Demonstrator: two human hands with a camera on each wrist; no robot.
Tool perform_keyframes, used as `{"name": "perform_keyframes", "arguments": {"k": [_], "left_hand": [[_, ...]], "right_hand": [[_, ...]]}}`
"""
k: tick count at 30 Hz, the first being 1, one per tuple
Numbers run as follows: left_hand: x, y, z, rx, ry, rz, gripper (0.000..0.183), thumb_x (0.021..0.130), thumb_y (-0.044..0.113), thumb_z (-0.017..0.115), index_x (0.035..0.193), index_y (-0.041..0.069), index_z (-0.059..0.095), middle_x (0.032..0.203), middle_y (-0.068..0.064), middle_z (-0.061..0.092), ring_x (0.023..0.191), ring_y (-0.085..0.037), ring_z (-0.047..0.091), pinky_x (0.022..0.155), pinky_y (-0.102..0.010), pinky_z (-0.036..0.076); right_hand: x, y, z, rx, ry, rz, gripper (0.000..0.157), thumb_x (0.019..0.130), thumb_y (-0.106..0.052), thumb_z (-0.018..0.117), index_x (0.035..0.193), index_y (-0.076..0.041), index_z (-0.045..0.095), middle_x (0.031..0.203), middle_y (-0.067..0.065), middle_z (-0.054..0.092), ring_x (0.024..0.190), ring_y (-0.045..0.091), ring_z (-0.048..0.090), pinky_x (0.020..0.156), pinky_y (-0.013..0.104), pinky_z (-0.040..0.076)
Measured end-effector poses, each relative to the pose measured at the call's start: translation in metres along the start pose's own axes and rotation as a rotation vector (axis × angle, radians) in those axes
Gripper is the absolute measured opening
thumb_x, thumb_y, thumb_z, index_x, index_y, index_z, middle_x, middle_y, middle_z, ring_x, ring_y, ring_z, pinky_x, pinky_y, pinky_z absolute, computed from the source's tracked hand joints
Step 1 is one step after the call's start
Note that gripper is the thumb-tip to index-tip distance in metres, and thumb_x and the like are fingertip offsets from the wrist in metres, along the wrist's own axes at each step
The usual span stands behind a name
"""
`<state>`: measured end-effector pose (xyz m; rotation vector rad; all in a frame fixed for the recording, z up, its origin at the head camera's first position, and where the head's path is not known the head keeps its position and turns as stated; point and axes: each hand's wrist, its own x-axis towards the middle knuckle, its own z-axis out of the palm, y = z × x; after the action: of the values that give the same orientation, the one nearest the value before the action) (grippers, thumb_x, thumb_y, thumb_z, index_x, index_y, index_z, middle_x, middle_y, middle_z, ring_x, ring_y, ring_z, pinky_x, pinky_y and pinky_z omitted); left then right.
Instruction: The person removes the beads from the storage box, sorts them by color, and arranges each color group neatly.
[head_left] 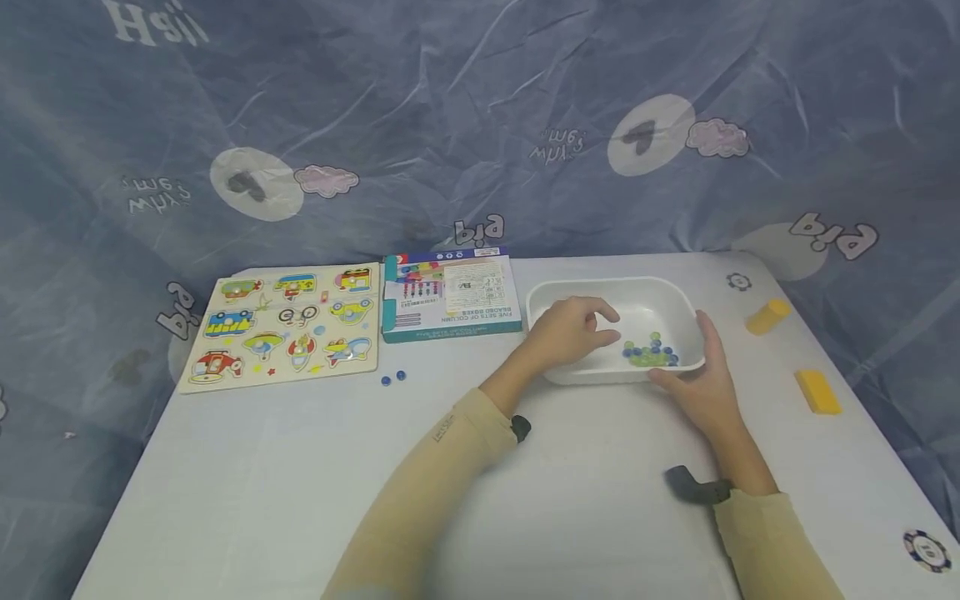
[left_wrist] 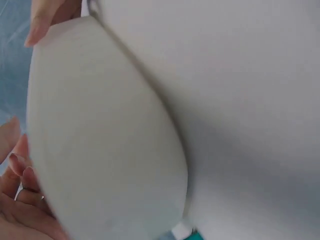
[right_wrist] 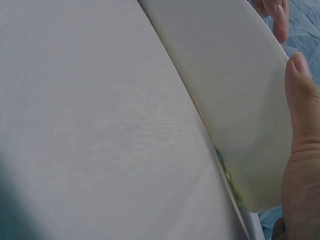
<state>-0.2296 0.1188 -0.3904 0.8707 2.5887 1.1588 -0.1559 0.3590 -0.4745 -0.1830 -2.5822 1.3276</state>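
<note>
You have the white, round-cornered tub (head_left: 592,377) at two o'clock from the middle of the table (head_left: 300,483), green and blue beads (head_left: 651,358) inside at five o'clock, your right hand (head_left: 708,393) clamped on its rim, your left hand (head_left: 564,335) with thumb and forefinger apart.

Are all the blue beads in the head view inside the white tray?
No, two blue beads lie on the table, outside the white tray.

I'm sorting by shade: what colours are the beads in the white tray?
Blue and yellow-green; the beads show best in the head view.
</note>
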Motion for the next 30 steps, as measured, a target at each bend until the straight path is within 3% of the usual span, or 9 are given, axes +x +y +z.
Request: {"name": "perform_keyframes", "arguments": {"k": [8, 15, 22, 25, 30], "left_hand": [[0.016, 0.011, 0.030, 0.098, -0.083, -0.078, 0.026, 0.088, 0.043, 0.063, 0.112, 0.033, 0.063, 0.069, 0.009, 0.052, 0.057, -0.005, 0.044, 0.049, -0.020, 0.037], [0.028, 0.016, 0.036, 0.155, -0.111, -0.171, 0.025, 0.086, 0.043, 0.066, 0.109, 0.035, 0.064, 0.085, 0.016, 0.060, 0.076, -0.002, 0.056, 0.062, -0.020, 0.044], [0.035, 0.010, 0.043, 0.165, -0.121, -0.242, 0.026, 0.084, 0.042, 0.067, 0.108, 0.032, 0.065, 0.115, 0.014, 0.066, 0.108, -0.009, 0.060, 0.085, -0.030, 0.049], [0.036, 0.004, 0.046, 0.157, -0.134, -0.261, 0.025, 0.083, 0.041, 0.068, 0.107, 0.031, 0.067, 0.114, 0.012, 0.067, 0.109, -0.010, 0.061, 0.088, -0.031, 0.048], [0.039, -0.002, 0.050, 0.153, -0.158, -0.277, 0.025, 0.080, 0.037, 0.072, 0.104, 0.032, 0.068, 0.113, 0.013, 0.067, 0.108, -0.010, 0.061, 0.089, -0.032, 0.048]], "right_hand": [[-0.001, 0.002, 0.000, -0.012, 0.023, -0.008, 0.115, 0.071, -0.027, 0.083, 0.151, -0.034, 0.001, 0.159, -0.006, 0.011, 0.147, 0.028, 0.015, 0.116, 0.052, 0.014], [-0.002, 0.001, 0.000, -0.009, 0.022, -0.003, 0.115, 0.071, -0.027, 0.083, 0.150, -0.038, 0.000, 0.160, -0.006, 0.010, 0.147, 0.028, 0.014, 0.117, 0.052, 0.013], [-0.001, -0.001, 0.000, -0.011, 0.023, -0.009, 0.115, 0.071, -0.028, 0.083, 0.150, -0.039, 0.000, 0.160, -0.006, 0.010, 0.147, 0.028, 0.013, 0.117, 0.051, 0.012], [-0.001, -0.002, 0.001, -0.014, 0.024, -0.012, 0.115, 0.070, -0.028, 0.083, 0.151, -0.035, 0.001, 0.160, -0.006, 0.010, 0.147, 0.027, 0.013, 0.117, 0.051, 0.012], [-0.001, -0.002, 0.001, -0.031, 0.026, 0.004, 0.118, 0.069, -0.030, 0.084, 0.150, -0.039, 0.000, 0.159, -0.008, 0.009, 0.147, 0.026, 0.012, 0.118, 0.050, 0.012]]}}
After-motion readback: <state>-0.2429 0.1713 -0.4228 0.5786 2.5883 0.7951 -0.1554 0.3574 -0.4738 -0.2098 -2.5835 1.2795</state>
